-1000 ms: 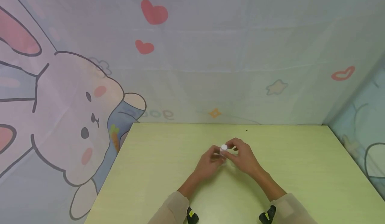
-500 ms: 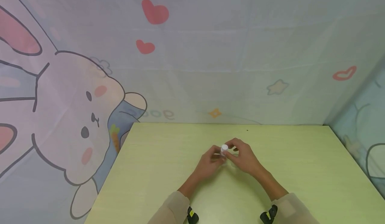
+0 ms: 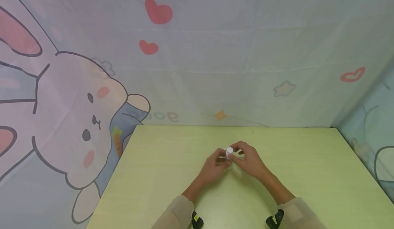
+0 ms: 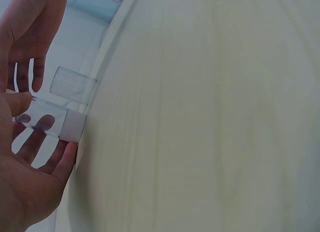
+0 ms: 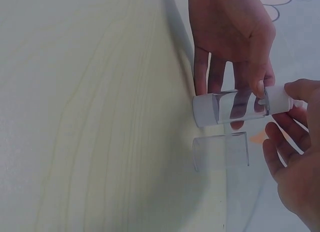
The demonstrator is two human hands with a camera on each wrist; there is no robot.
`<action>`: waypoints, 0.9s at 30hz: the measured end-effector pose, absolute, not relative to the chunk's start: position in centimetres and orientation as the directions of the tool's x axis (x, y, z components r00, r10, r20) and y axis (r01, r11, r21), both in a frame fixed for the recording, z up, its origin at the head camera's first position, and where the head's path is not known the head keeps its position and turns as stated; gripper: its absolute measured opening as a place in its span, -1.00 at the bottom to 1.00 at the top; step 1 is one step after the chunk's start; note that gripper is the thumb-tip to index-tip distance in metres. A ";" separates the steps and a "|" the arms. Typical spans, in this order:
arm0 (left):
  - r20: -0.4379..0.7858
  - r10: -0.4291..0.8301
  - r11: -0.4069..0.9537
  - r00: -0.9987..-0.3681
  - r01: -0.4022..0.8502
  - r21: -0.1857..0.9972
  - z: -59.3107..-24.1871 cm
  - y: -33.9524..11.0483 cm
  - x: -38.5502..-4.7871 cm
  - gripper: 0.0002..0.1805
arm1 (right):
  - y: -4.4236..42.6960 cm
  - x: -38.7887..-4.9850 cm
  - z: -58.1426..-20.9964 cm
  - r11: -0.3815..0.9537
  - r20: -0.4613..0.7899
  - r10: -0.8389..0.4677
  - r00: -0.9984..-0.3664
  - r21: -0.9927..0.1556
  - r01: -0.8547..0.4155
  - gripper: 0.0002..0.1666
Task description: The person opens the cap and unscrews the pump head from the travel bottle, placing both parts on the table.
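Observation:
A small clear bottle (image 5: pixel 227 107) with a white base and a white top (image 3: pixel 229 150) stands upright on the table between both hands. My left hand (image 3: pixel 213 166) holds its clear body, with thumb and fingers on opposite sides, as the right wrist view shows. Thumb and fingers of my right hand (image 3: pixel 250 161) pinch the white top. Part of that top is hidden behind the right fingers. Right beside the bottle, apart from it, a clear open-looking cylinder (image 5: pixel 220 152), like an overcap, stands on the table; in the head view the right hand partly covers it.
The pale yellow-green table (image 3: pixel 160 174) extends around both hands. Behind it hangs a printed cloth (image 3: pixel 197 68) with a rabbit and hearts, meeting the table's far edge. A tiny dark speck (image 3: pixel 253 132) lies near that edge.

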State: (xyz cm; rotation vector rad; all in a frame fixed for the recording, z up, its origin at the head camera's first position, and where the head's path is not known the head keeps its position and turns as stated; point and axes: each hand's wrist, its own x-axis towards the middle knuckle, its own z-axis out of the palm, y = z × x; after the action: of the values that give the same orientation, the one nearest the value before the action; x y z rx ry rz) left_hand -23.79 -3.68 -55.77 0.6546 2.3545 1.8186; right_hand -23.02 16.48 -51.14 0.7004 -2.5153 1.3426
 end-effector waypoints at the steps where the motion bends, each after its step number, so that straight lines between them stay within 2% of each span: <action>1: 0.184 0.389 0.194 -0.903 0.276 0.941 -55.8 -3.7 -23.8 -0.77 | 16.4 -23.0 -51.1 0.470 0.389 -0.310 -0.867 -0.730 -0.496 -0.74; 9: 0.174 0.400 0.193 -0.900 0.269 0.944 -55.8 -3.8 -23.8 -0.77 | 16.1 -23.2 -51.3 0.472 0.391 -0.273 -0.879 -0.742 -0.477 -0.68; 27: 0.185 0.382 0.199 -0.905 0.276 0.940 -55.5 -3.6 -23.5 -0.78 | 15.8 -23.3 -51.1 0.478 0.388 -0.283 -0.877 -0.736 -0.479 -0.77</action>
State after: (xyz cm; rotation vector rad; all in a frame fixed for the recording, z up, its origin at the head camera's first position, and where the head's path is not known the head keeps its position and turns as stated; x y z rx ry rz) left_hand -23.47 -3.63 -55.50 0.6507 2.3621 1.8203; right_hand -23.32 15.83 -51.08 0.6579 -2.5118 1.3519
